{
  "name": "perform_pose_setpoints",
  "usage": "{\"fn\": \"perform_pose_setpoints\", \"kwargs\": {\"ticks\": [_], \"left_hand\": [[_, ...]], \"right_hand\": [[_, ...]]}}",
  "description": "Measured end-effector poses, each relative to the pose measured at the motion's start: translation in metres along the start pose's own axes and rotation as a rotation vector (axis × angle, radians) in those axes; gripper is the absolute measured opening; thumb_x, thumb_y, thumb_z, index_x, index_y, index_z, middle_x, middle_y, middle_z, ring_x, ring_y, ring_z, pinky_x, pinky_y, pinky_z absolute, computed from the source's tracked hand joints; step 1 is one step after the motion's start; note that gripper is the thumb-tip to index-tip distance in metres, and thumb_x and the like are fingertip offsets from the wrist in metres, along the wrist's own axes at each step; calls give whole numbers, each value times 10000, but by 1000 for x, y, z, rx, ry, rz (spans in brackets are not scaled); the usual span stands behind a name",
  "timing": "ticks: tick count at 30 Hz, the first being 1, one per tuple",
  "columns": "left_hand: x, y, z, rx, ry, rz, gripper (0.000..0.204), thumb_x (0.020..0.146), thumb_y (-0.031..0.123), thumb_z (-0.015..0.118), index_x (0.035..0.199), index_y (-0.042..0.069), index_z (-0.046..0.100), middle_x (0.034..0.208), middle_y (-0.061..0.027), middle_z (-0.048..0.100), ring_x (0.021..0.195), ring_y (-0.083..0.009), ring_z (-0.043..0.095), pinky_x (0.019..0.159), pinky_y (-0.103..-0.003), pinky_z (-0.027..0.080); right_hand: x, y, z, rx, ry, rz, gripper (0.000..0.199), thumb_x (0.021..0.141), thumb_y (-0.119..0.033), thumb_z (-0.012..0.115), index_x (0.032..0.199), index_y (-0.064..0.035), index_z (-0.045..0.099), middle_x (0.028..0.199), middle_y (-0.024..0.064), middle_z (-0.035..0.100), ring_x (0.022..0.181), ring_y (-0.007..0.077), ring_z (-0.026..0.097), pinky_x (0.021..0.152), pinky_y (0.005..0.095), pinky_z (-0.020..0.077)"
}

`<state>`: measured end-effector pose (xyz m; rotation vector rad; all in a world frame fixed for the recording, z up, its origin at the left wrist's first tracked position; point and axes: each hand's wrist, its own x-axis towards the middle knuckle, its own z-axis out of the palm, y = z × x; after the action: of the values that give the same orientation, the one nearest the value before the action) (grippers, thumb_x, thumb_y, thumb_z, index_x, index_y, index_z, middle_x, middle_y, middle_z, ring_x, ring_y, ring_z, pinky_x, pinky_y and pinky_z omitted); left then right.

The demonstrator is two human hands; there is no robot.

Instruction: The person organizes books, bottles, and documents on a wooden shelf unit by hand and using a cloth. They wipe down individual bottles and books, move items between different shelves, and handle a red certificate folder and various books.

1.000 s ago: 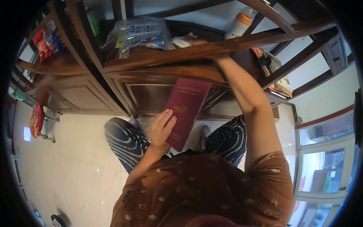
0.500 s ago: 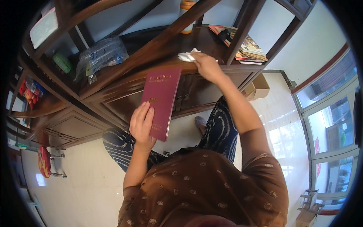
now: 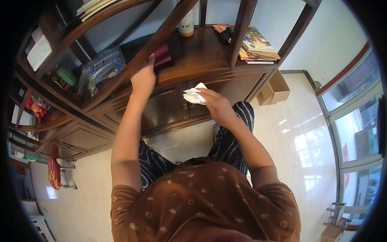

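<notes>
My left hand (image 3: 144, 78) reaches in over the shelf of the dark wooden cabinet (image 3: 201, 56), closed on a maroon booklet (image 3: 163, 55). Only part of the booklet shows; a slanting wooden strut and my fingers hide the rest. In front of the shelf edge, my right hand (image 3: 219, 108) pinches a crumpled white tissue (image 3: 195, 94), held in the air before the cabinet doors.
On the shelf a white bottle with an orange base (image 3: 186, 25) stands at the back. Magazines (image 3: 258, 46) are stacked to the right, and a clear plastic bag (image 3: 102, 66) lies left. A cardboard box (image 3: 275, 89) sits on the floor beside the cabinet.
My left hand has moved the booklet forward from before my lap to the shelf. My right hand has drawn the tissue back off the shelf toward me.
</notes>
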<state>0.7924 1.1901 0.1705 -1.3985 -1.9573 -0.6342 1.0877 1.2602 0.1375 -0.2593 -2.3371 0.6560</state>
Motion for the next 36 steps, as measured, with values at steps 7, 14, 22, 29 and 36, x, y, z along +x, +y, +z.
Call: {"fn": "perform_pose_setpoints", "kwargs": {"ticks": [7, 14, 22, 29, 36], "left_hand": [[21, -21, 20, 24, -279, -151, 467, 877, 23, 467, 1336, 69, 543, 1343, -241, 549, 1278, -407, 496, 1080, -459, 393], [35, -4, -19, -10, -578, -319, 689, 823, 205, 574, 1469, 36, 403, 1500, -249, 399, 1410, -384, 359, 1178, -415, 279], [64, 74, -15, -122, -450, -81, 768, 836, 493, 692, 1392, -1, 500, 1437, -213, 499, 1348, -374, 447, 1116, -412, 360], [80, 155, 20, -971, -423, -9, 711, 864, 357, 730, 1414, -17, 480, 1365, -219, 576, 1243, -251, 564, 1008, -334, 442], [102, 177, 64, -1227, -360, -262, 674, 887, 386, 658, 1383, -41, 495, 1364, -254, 559, 1250, -330, 564, 1051, -378, 420]], "right_hand": [[-18, 18, -27, 22, 10, 65, 404, 865, 49, 529, 1265, 7, 571, 1295, 218, 586, 1136, 418, 581, 967, 420, 492], [-36, 29, -23, 181, -10, 142, 326, 921, 1, 511, 1236, 35, 588, 1277, 229, 602, 1168, 420, 577, 1001, 397, 459], [-41, 38, -23, 318, 51, 175, 314, 947, 0, 493, 1242, 38, 594, 1284, 209, 610, 1193, 366, 589, 1027, 372, 435], [-37, 33, -54, 394, 166, 213, 335, 943, 17, 478, 1259, 70, 574, 1285, 213, 609, 1188, 320, 596, 1028, 334, 418], [-61, 49, -80, 354, 229, 293, 316, 935, 12, 505, 1236, 48, 593, 1265, 201, 623, 1150, 318, 624, 983, 319, 447]]}}
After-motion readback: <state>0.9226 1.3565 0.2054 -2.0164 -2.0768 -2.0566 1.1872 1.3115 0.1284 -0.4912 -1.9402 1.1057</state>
